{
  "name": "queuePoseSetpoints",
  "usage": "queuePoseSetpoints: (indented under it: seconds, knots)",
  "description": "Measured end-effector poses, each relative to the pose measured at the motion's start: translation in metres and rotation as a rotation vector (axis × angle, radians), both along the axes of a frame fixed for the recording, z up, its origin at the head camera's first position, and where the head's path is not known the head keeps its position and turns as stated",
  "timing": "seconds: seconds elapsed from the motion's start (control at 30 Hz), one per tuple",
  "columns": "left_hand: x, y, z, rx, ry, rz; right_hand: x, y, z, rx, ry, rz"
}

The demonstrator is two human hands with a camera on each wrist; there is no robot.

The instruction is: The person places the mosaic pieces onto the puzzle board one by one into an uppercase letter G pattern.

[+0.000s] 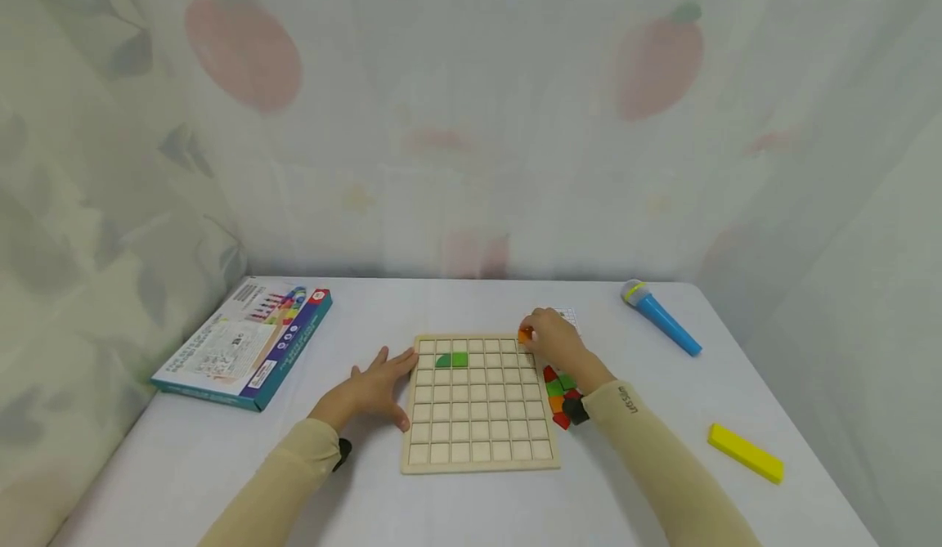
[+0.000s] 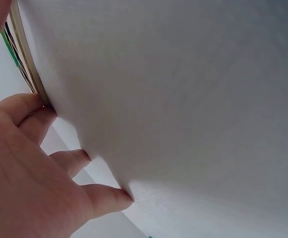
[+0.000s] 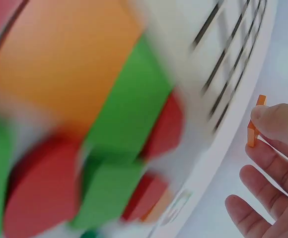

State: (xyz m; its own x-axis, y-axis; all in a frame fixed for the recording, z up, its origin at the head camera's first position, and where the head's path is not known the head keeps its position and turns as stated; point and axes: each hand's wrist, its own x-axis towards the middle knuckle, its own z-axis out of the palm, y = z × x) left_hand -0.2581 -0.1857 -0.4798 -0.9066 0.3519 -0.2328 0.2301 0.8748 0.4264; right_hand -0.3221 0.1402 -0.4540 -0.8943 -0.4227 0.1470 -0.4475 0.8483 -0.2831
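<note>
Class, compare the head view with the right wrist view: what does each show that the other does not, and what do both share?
Only the head view: the left hand at the left edge of the board, two green pieces in its cells, the box, microphone and yellow block.
Only the right wrist view: the underside of the fingers of the right hand.
Both: that hand pinching an orange piece, the board, and loose pieces beside it.
</note>
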Motion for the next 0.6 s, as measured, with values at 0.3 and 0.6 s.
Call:
queuePoseSetpoints:
  seconds: [0.3, 0.6]
  knots:
    - [0.002, 0.000, 0.001, 0.002, 0.008, -0.003, 0.011, -0.047, -0.002, 0.034, 0.033, 0.160]
    - [0.003, 0.001, 0.003, -0.001, 0.015, -0.005, 0.018, -0.070, -0.003, 0.067, 0.000, 0.177]
